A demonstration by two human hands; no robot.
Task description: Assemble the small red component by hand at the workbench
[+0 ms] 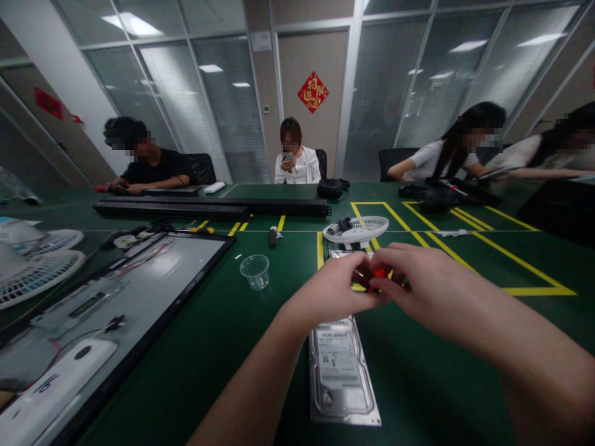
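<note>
My left hand and my right hand meet above the far end of a silver hard drive. Pinched in the fingers of my right hand is a small red object, mostly covered, so its kind does not show. My left hand's fingers are curled closed against it; a dark part shows there, but what they grip is hidden. The drive lies flat with its label up, pointing away from me. Another silvery, labelled piece shows just behind my hands.
A clear plastic cup stands left of my hands. An opened display panel fills the left side, with a white device on it. White fan grilles lie beyond. A white basket-like grille sits ahead. Several people sit across the table.
</note>
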